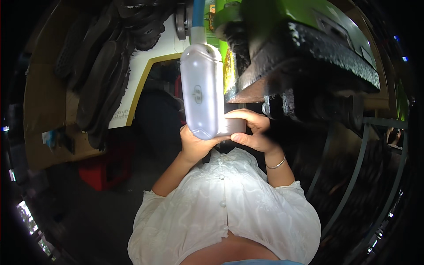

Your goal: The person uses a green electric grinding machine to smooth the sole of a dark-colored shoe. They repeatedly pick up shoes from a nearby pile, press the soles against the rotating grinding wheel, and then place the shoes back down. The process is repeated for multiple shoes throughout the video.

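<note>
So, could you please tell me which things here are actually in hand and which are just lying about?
In hand:
- grey piece, held by left hand and right hand
- black machine block above it

Lying about:
- dark soles hanging on the wall
- red crate

white device (201, 90), white blouse (229, 207), green machine (282, 17), red crate (104, 170)

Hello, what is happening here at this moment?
A person in a white buttoned shirt holds a small dark block with both hands. The left hand supports it from below and the right hand wraps around its side. A white capsule-shaped device hangs in front, beside a green and black machine.
</note>
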A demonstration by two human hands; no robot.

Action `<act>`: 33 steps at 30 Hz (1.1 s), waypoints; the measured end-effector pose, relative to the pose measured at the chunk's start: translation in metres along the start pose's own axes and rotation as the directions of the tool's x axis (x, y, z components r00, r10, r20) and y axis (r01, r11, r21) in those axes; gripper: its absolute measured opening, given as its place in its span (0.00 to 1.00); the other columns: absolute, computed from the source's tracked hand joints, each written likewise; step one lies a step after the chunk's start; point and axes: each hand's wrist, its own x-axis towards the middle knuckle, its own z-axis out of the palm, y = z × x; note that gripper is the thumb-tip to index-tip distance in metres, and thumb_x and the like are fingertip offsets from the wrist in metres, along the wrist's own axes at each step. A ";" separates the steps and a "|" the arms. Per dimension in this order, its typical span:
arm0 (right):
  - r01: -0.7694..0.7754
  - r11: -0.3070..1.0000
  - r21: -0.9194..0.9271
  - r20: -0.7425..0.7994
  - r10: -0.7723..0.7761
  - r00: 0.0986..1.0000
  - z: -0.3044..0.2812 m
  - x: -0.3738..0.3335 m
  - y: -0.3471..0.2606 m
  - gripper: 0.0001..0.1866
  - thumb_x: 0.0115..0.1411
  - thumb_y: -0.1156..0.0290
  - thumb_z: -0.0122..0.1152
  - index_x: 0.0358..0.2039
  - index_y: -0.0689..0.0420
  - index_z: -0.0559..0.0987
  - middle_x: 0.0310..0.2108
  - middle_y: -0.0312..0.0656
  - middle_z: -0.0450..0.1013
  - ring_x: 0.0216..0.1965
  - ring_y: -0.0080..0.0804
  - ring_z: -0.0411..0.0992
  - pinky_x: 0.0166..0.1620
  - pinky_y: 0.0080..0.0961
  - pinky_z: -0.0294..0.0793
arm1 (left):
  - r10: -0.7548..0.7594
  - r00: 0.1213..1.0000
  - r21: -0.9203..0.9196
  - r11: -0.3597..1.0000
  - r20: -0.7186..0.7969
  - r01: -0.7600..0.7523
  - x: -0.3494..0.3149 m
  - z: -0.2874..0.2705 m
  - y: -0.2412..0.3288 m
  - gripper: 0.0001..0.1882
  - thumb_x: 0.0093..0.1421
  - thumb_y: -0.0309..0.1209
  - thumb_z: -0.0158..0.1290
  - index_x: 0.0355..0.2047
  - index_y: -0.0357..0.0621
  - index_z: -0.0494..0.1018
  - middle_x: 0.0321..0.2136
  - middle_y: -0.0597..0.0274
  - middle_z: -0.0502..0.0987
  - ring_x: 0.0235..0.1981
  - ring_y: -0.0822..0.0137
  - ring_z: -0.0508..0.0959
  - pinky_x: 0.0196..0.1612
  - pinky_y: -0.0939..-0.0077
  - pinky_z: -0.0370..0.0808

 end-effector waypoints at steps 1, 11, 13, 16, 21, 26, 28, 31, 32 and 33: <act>0.038 0.999 -0.002 -0.024 -0.038 0.999 0.001 0.000 -0.002 0.20 0.46 0.72 0.66 0.40 0.66 0.74 0.33 0.41 0.74 0.36 0.21 0.70 0.40 0.18 0.69 | 0.045 0.999 0.037 0.998 0.015 -0.045 0.002 0.000 0.000 0.22 0.37 0.21 0.66 0.31 0.39 0.66 0.31 0.59 0.72 0.33 0.70 0.74 0.37 0.75 0.72; 0.179 0.974 0.140 -0.333 -0.124 0.935 -0.003 -0.010 0.017 0.18 0.55 0.68 0.56 0.44 0.66 0.68 0.36 0.34 0.68 0.32 0.18 0.65 0.36 0.14 0.65 | 0.038 0.999 -0.086 0.996 0.010 -0.037 0.029 0.028 0.015 0.28 0.39 0.21 0.65 0.39 0.37 0.64 0.35 0.58 0.73 0.37 0.68 0.73 0.42 0.75 0.71; 0.206 0.978 0.005 -0.469 -0.180 0.865 0.003 -0.020 0.022 0.18 0.57 0.66 0.54 0.44 0.65 0.69 0.32 0.32 0.68 0.28 0.17 0.64 0.34 0.13 0.64 | 0.011 0.999 -0.140 0.990 0.035 -0.006 0.031 0.035 0.017 0.31 0.40 0.25 0.65 0.44 0.36 0.62 0.38 0.58 0.71 0.40 0.68 0.72 0.45 0.75 0.69; 0.185 0.960 -0.210 -0.581 -0.275 0.766 0.007 -0.022 0.020 0.16 0.56 0.67 0.55 0.39 0.68 0.71 0.28 0.34 0.70 0.27 0.19 0.66 0.32 0.13 0.65 | -0.017 0.996 -0.192 0.981 0.088 0.034 0.033 0.040 0.019 0.35 0.42 0.32 0.65 0.47 0.34 0.60 0.42 0.57 0.69 0.43 0.67 0.70 0.48 0.74 0.66; 0.205 0.811 -0.548 -0.459 -0.496 0.737 0.004 -0.010 -0.012 0.11 0.49 0.76 0.59 0.33 0.69 0.74 0.26 0.43 0.72 0.26 0.25 0.70 0.31 0.16 0.68 | -0.065 0.997 -0.318 0.947 -0.035 0.051 0.023 0.050 0.018 0.40 0.45 0.44 0.61 0.51 0.33 0.56 0.45 0.56 0.67 0.45 0.66 0.68 0.50 0.71 0.63; 0.130 0.827 -0.547 -0.300 -0.338 0.892 -0.008 -0.006 -0.024 0.12 0.44 0.77 0.63 0.31 0.65 0.75 0.27 0.44 0.73 0.25 0.32 0.72 0.30 0.20 0.70 | -0.116 0.986 -0.361 0.930 -0.118 0.066 0.008 0.052 0.005 0.38 0.47 0.45 0.60 0.50 0.35 0.56 0.43 0.57 0.67 0.46 0.67 0.66 0.52 0.71 0.62; 0.130 0.818 -0.560 -0.261 -0.323 0.910 -0.010 0.000 -0.030 0.12 0.44 0.75 0.65 0.31 0.64 0.75 0.27 0.45 0.73 0.26 0.34 0.73 0.30 0.21 0.71 | -0.103 0.979 -0.335 0.941 -0.176 0.039 0.004 0.051 -0.007 0.35 0.48 0.43 0.60 0.48 0.36 0.57 0.42 0.58 0.67 0.45 0.68 0.67 0.50 0.72 0.63; 0.189 0.789 -0.584 -0.169 -0.346 0.923 -0.012 0.008 -0.038 0.17 0.43 0.72 0.68 0.34 0.64 0.75 0.30 0.44 0.74 0.30 0.31 0.74 0.33 0.21 0.72 | 0.031 0.984 -0.228 0.971 -0.173 -0.070 0.004 0.046 -0.014 0.31 0.47 0.38 0.61 0.45 0.37 0.57 0.40 0.58 0.68 0.42 0.68 0.69 0.47 0.74 0.66; 0.169 0.871 -0.462 -0.176 -0.277 0.945 -0.014 0.007 -0.033 0.18 0.44 0.72 0.68 0.35 0.64 0.74 0.31 0.43 0.74 0.31 0.29 0.73 0.35 0.21 0.73 | 0.092 0.984 -0.185 0.975 -0.151 -0.120 0.006 0.041 -0.014 0.30 0.47 0.35 0.62 0.44 0.38 0.57 0.40 0.58 0.68 0.41 0.69 0.69 0.46 0.75 0.67; 0.135 0.932 -0.337 -0.181 -0.205 0.962 -0.017 0.002 -0.025 0.18 0.44 0.73 0.67 0.36 0.65 0.74 0.32 0.43 0.73 0.32 0.28 0.73 0.36 0.21 0.73 | 0.189 0.978 -0.056 0.979 -0.088 -0.195 0.010 0.035 -0.014 0.31 0.42 0.30 0.65 0.43 0.36 0.60 0.37 0.59 0.71 0.37 0.69 0.72 0.41 0.76 0.71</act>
